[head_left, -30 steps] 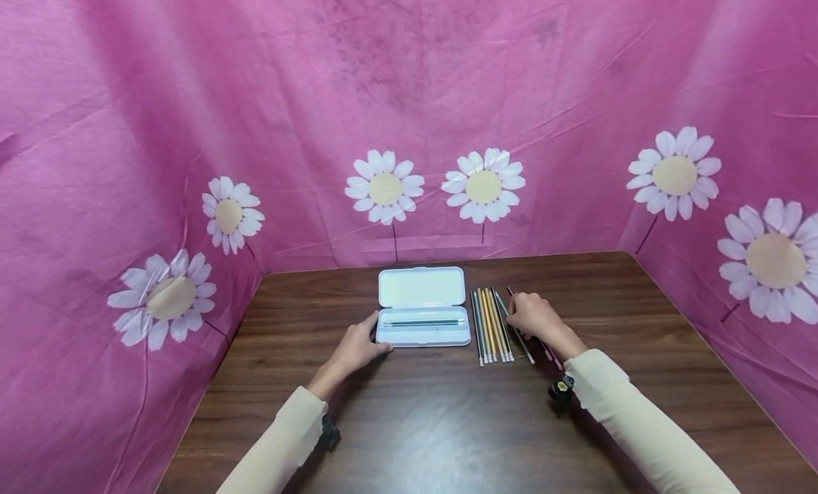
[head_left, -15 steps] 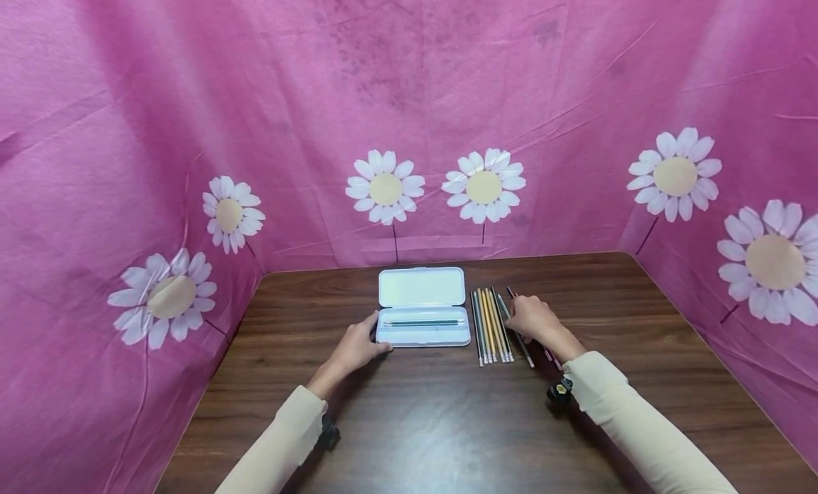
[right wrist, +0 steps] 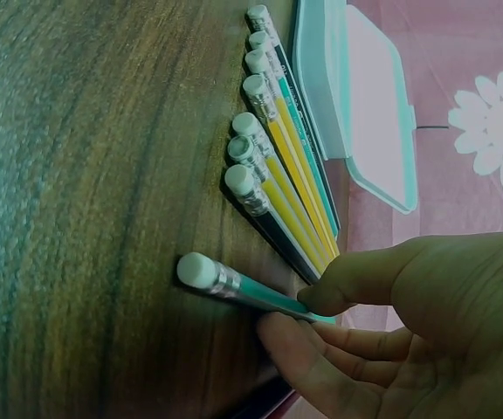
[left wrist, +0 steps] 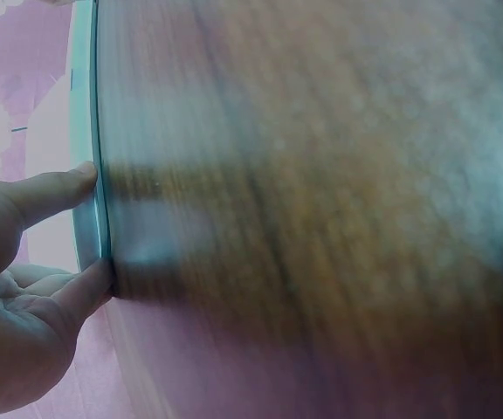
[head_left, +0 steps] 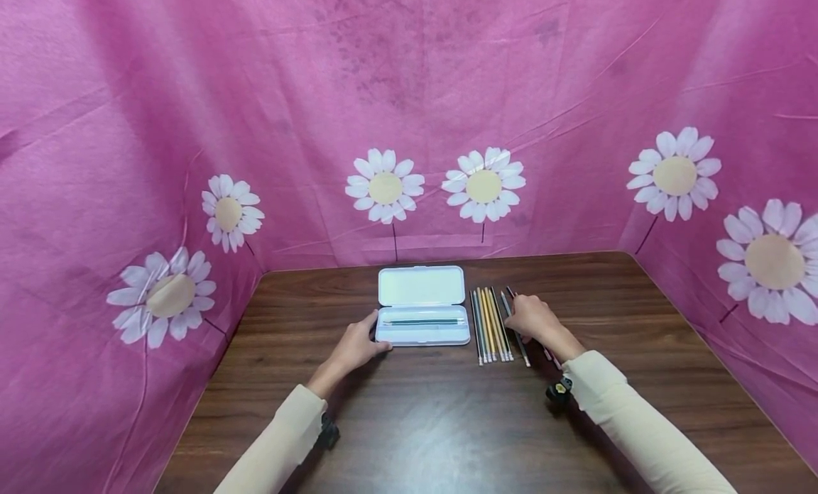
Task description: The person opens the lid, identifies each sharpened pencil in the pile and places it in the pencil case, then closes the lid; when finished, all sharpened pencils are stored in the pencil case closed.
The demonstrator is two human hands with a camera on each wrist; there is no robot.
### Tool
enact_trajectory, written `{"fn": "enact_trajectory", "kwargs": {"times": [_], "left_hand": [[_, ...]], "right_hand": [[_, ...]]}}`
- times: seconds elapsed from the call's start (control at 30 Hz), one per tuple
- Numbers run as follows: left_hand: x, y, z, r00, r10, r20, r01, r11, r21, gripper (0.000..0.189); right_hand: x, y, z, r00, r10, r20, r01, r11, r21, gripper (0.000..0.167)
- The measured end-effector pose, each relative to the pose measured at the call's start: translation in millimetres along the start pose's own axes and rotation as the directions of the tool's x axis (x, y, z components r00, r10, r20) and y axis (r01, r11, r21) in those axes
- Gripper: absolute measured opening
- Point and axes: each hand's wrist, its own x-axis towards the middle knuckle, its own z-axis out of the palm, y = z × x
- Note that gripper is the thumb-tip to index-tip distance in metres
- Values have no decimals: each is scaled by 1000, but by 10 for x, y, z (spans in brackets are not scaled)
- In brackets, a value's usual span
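Here we are, right hand pinching the green pencil at three o'clock of the white case, left hand spread against its corner, and we'd expect a light, stiff, smooth lift, best gripped mid-length.

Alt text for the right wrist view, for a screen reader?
A person's right grip pinches a green pencil at a wooden table. Beside it lie other eraser-tipped pencils, and beyond them an open white case.
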Motion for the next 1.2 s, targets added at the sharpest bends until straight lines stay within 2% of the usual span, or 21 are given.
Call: {"fn": "enact_trajectory", "kwargs": {"times": [0.03, 0.2, 0.27, 0.4, 0.43, 0.6, 0.63, 0.67, 0.73, 0.9, 1.0, 1.2], "left_hand": [[2, -1, 0, 1000, 1, -2, -1, 1000, 1, 85], [5, -4, 6, 1000, 1, 0, -1, 1000, 9, 85], [5, -5, 8, 1000, 1, 1, -1, 1000, 10, 85], [7, -6, 8, 1000, -3, 3, 3, 1000, 4, 85], [6, -7, 7, 1000, -3, 2, 3, 1000, 6, 85], [-3, -8, 3, 1000, -9, 6, 9, 1000, -1, 85], [-7, -10, 3, 1000, -8, 6, 8, 1000, -1, 85], [-9, -10, 2, 1000, -9, 7, 9, 1000, -4, 85], [-9, -13, 3, 1000, -5, 7, 5, 1000, -1, 84], [-4, -15, 1, 1000, -3, 8, 3, 1000, 4, 85], [-3, -12, -1, 1000, -6, 8, 6, 1000, 4, 85], [1, -8, -1, 1000, -5, 9, 5, 1000, 2, 85]], "right_hand": [[-6, -20, -17, 1000, 19, 10, -19, 1000, 3, 27], [189, 229, 142, 1000, 8, 9, -8, 999, -34, 30], [205, 224, 125, 1000, 11, 12, -10, 999, -38, 32], [89, 22, -45, 1000, -3, 7, 3, 1000, -24, 27], [96, 44, -47, 999, -41, -9, 41, 999, 3, 25], [-55, -265, -235, 997, -67, -50, 69, 997, 35, 17], [-63, -306, -254, 995, -76, -59, 78, 997, 28, 17], [-129, -453, -334, 997, -53, -55, 54, 999, 10, 15], [-132, -532, -374, 995, -75, -71, 73, 997, -18, 14], [-123, -717, -466, 981, -174, -82, 167, 982, -84, 7], [-115, -823, -510, 969, -237, -73, 227, 966, -122, 6], [-110, -1032, -572, 953, -304, -18, 297, 940, -167, 5]]}}
